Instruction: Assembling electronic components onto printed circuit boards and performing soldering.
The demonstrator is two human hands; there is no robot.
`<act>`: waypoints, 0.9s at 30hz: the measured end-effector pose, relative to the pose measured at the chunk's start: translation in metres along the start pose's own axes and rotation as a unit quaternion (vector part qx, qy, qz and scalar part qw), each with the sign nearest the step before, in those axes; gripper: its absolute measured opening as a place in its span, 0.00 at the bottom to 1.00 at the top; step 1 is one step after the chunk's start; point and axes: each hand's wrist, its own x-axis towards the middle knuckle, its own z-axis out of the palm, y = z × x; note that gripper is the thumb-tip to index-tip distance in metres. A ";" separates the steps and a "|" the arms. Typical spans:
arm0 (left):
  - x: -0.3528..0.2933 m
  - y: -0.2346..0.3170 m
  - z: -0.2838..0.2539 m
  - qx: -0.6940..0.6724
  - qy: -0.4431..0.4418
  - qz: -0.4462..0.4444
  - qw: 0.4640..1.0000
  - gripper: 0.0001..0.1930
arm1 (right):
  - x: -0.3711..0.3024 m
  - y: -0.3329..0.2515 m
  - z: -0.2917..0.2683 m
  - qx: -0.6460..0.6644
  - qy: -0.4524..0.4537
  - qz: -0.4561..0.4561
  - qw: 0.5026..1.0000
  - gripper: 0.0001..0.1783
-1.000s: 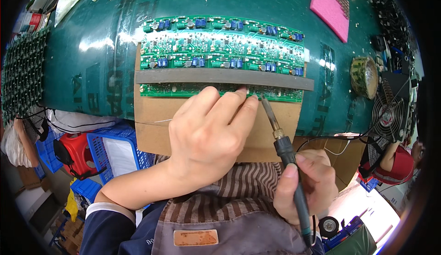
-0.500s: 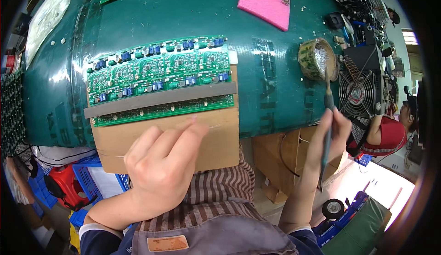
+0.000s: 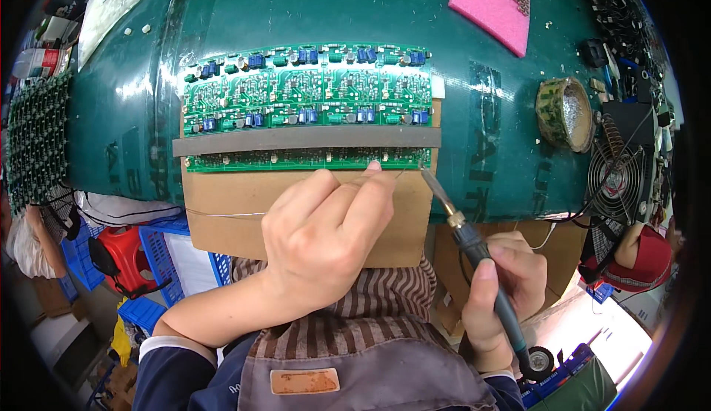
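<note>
Both hands at work, lower centre. L hand (image 3: 326,241): fingers curled loosely, fingertips (image 3: 374,166) pressing at the near edge of the green circuit-board panel (image 3: 307,92); a thin solder wire (image 3: 222,214) runs out from under the hand toward 9 o'clock across the cardboard sheet (image 3: 229,215), so the hand appears to pinch and feed it (grip itself hidden by the knuckles). R hand (image 3: 503,292): clenched round the dark handle of a soldering iron (image 3: 474,244), pen-style.

Key relation: iron's long axis runs from 5 o'clock (handle) to 11 o'clock (tip); tip sits at the panel's near right corner, just beside the L fingertips, at approx. 1 o'clock from them. Panel lies at 12 o'clock from both hands, long axis 9-to-3, held under a grey strip (image 3: 307,139) that crosses it lengthwise. L hand is nearer the board edge; R hand stays back, only the tip reaching.

Surrounds, on the green table (image 3: 489,122): pink foam pad (image 3: 492,4) at 1 o'clock; tape roll (image 3: 563,113) and small fan (image 3: 618,181) at 3 o'clock; racked boards (image 3: 33,144) at 9 o'clock.
</note>
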 end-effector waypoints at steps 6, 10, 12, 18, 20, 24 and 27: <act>0.002 -0.004 0.004 0.027 0.017 0.025 0.999 0.06 | 0.004 0.003 0.007 0.002 -0.009 0.002 1.000 0.11; 0.004 -0.005 0.003 -0.002 0.010 0.032 0.999 0.11 | 0.006 -0.001 0.007 -0.012 -0.015 -0.007 1.000 0.10; 0.005 -0.003 0.001 0.005 0.005 0.030 1.000 0.12 | 0.007 -0.004 0.007 -0.028 -0.030 -0.022 0.999 0.10; 0.007 -0.007 0.005 0.006 0.007 0.032 0.999 0.12 | 0.003 -0.007 0.004 -0.030 -0.017 -0.020 0.999 0.11; 0.006 -0.007 0.006 -0.003 0.008 0.034 0.999 0.12 | 0.004 -0.007 0.007 -0.029 -0.017 -0.025 0.999 0.11; 0.005 -0.007 0.009 -0.017 0.024 0.020 0.999 0.12 | 0.004 -0.009 0.012 -0.053 -0.031 -0.025 0.998 0.12; 0.005 -0.006 0.007 -0.011 0.012 0.026 1.000 0.12 | 0.002 -0.016 0.016 -0.099 -0.049 -0.042 0.993 0.14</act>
